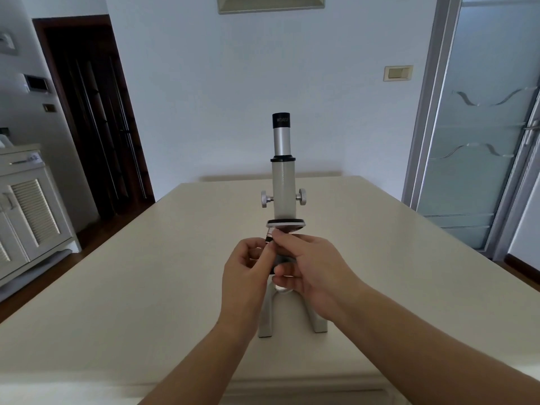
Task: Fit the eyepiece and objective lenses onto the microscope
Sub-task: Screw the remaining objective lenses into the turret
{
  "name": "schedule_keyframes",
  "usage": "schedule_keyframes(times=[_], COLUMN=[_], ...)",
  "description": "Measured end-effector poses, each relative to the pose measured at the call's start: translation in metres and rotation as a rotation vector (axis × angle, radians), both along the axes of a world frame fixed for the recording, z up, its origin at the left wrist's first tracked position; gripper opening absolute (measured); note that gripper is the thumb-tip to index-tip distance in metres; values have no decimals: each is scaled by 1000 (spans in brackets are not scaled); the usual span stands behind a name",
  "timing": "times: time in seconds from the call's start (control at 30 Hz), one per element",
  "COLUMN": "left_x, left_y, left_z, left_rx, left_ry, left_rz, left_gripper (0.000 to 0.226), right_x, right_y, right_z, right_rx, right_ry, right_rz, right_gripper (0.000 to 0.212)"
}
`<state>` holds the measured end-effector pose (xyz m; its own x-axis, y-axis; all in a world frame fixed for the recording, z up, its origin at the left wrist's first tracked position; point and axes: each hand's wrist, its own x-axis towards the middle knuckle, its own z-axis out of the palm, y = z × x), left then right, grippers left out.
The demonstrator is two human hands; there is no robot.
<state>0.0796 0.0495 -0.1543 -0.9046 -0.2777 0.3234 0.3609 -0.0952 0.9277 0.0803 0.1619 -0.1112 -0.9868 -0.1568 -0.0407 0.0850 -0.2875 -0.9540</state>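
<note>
A pale grey microscope (282,188) stands upright in the middle of the cream table (146,287). A black-topped silver eyepiece (281,133) sits in the top of its tube. Below the black nosepiece (285,223), a small objective lens (269,238) shows between my fingers. My left hand (248,276) pinches it from the left, fingers curled. My right hand (309,267) curls round the parts under the nosepiece, thumb and forefinger at the lens. Both hands hide the stage and most of the lens. The forked base (292,314) shows beneath them.
Focus knobs (266,199) stick out on both sides of the tube. A white cabinet (26,206) stands at the left, a dark doorway (93,118) behind it, and a frosted glass door (482,141) at the right. A white wall lies beyond the table.
</note>
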Motion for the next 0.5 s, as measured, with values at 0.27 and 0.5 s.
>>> schedule_keyframes(times=[0.27,0.5], left_x=[-2,-2], left_y=[-2,-2], left_z=[2,2], left_rx=[-24,-41], left_ry=[-28,-4], left_rz=[-21,-2], left_gripper=[22,18], right_x=[-1,-1], right_y=[1,4], right_z=[-3,-4], right_rx=[-6,-22], right_ry=[27,24], right_rz=[3,30], right_gripper=[22,21])
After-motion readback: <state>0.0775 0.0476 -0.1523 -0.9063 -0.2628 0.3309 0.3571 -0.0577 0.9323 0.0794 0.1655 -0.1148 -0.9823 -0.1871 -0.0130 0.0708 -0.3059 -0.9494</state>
